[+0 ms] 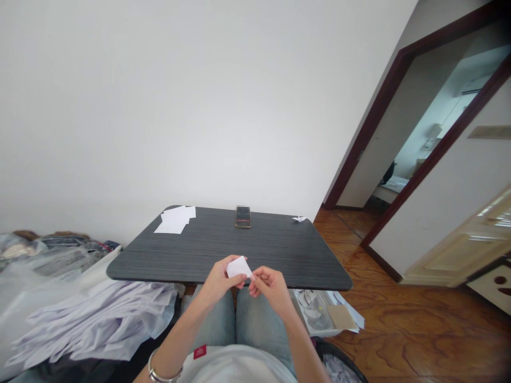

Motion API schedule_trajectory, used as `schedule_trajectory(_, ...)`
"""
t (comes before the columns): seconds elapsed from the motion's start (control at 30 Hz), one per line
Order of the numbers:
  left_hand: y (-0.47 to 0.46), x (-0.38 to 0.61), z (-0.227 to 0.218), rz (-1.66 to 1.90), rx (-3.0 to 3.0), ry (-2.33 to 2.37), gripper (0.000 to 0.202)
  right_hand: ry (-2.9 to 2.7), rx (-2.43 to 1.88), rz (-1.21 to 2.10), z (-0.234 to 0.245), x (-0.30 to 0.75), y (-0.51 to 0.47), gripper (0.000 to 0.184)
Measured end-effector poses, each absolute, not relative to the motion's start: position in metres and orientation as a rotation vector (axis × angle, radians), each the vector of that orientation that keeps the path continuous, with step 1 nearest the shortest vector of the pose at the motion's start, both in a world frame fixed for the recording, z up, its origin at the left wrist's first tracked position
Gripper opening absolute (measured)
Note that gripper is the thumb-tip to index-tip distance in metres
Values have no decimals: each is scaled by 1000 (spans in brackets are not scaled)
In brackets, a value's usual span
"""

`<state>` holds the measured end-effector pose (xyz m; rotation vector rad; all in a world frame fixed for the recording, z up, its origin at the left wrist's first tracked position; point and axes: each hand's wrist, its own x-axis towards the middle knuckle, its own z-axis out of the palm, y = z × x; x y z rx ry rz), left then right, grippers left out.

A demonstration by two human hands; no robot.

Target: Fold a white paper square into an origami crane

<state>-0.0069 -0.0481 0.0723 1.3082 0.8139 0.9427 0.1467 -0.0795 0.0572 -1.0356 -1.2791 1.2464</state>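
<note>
A small folded piece of white paper point(238, 267) is held up over the near edge of the dark table point(207, 239). My left hand point(223, 277) grips it from the left, thumb in front and fingers behind. At its lower right corner, my right hand point(268, 285) pinches the paper between thumb and fingertips. Several flat white sheets point(174, 220) lie overlapping at the table's far left. A small folded white paper piece point(299, 218) rests near the far right corner.
A small dark framed object point(242, 217) stands at the table's back, before the white wall. White cloth or paper point(104, 319) is heaped at left, beside plastic wrapping. Right of my legs sits a white tray point(325, 332) with items. A doorway point(383, 122) opens at right.
</note>
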Motion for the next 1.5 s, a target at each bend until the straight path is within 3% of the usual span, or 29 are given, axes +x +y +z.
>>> schedule_trajectory(0.43,-48,-6,71,926,1289,825,50,-1340,-1108,1003,57,145,-81,24)
schedule_trajectory(0.9,-51,-3,73,966,1377,873,42,-1270,-1110,1109,53,140,-78,24)
schedule_trajectory(1.3,-48,-15,76,768,1150,815,71,-1230,-1091,1190,50,149,-74,23)
schedule_trajectory(1.5,-52,-23,83,697,1166,753,70,-1226,-1090,1204,52,149,-76,24)
